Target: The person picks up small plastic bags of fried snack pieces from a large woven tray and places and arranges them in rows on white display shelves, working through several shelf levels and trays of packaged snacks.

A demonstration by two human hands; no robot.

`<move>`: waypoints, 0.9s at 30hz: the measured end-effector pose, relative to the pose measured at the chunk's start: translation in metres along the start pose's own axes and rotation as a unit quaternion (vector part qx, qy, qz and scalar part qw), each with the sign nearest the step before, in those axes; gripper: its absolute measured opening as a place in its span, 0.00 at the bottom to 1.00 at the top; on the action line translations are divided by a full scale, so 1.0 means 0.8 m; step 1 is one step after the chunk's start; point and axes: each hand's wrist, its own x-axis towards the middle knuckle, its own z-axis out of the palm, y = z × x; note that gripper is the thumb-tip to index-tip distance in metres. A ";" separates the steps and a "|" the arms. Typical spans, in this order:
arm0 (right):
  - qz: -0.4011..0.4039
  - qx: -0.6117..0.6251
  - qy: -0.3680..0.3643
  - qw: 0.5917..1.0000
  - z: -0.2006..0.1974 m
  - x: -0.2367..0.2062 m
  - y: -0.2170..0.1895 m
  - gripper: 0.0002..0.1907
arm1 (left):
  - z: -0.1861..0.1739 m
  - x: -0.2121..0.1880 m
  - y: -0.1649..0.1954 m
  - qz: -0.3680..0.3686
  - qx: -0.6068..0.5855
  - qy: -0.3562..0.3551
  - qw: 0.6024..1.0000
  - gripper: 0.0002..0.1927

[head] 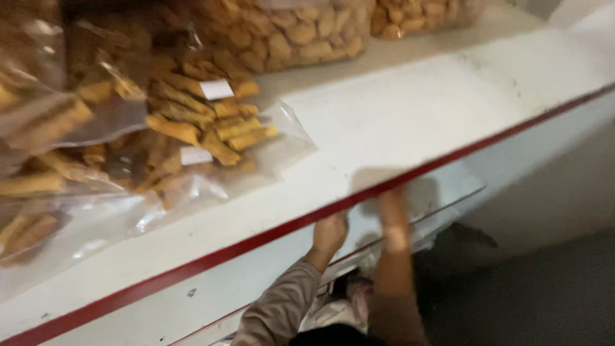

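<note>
Head view — white shelf (397, 122) with a red front edge (269, 234), seen from above and blurred. Left hand (330, 232), on a beige-sleeved arm: reaching up, knuckles touching the underside of the red edge, fingers curled together; whether they clamp on anything cannot be told. Right hand (392, 214), bare forearm: raised just beside the left, fingertips at the same edge, too smeared to say whether the fingers are together or spread. Lower shelf lip (448, 205): just beyond and beneath both hands, a pale strip with a thin dark line. Handling note, as a judgement — a steady hold here would want both hands set evenly on the edge, thumbs under, pressure kept off the thin lip. Above and to the left of the hands: clear bags of stick-shaped fried snacks (198, 122), their loose plastic lying near the edge. Farther up from the hands: bag of rounder pale snacks (295, 32). Obstructions: the shelf overhang hides the fingertips; dark floor (544, 288) lies to the right.
</note>
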 end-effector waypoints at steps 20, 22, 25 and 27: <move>-0.068 0.472 -0.086 0.875 -0.076 -0.030 -0.010 0.14 | -0.074 0.026 0.074 0.028 -0.091 -0.145 0.985 0.34; -0.022 0.425 0.091 0.900 -0.094 0.008 -0.034 0.23 | -0.073 0.032 0.085 0.008 -0.053 -0.156 0.986 0.30; 0.022 0.485 0.157 0.860 -0.088 0.093 -0.059 0.27 | -0.084 0.039 0.100 0.028 -0.086 -0.090 0.992 0.26; 0.020 0.444 0.125 0.887 -0.074 0.149 -0.064 0.28 | -0.094 0.044 0.104 -0.085 -0.149 -0.179 0.969 0.19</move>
